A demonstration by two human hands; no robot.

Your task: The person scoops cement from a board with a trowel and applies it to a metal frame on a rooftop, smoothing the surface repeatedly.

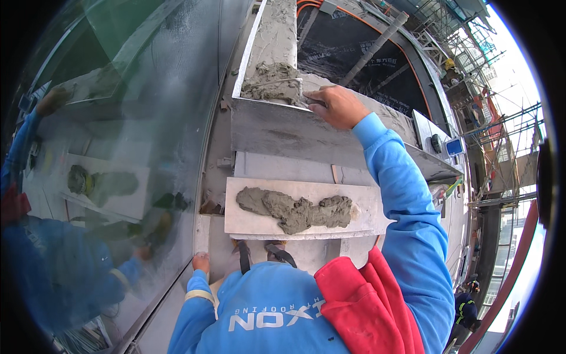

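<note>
My right hand [337,106] reaches out over the corner of a mortar-covered ledge [277,35]. Its fingers are closed round the handle of what looks like a trowel, with the index finger pointing forward; the blade [290,88] is smeared and hard to tell from the wet mortar [268,82] around it. Low at the left, beside the glass, my left hand [201,262] is curled, and whatever it may hold is hidden. Between my body and the ledge lies a pale board [247,224] bearing a long heap of grey mortar [295,209].
A tall glass pane [165,118] on the left reflects me. Behind the ledge, a grey pipe [377,47] crosses black sheeting [324,47] edged by orange tubing. A blue-and-white object [454,147] sits at the ledge's right end. Scaffolding [507,130] and other people [466,310] are further right.
</note>
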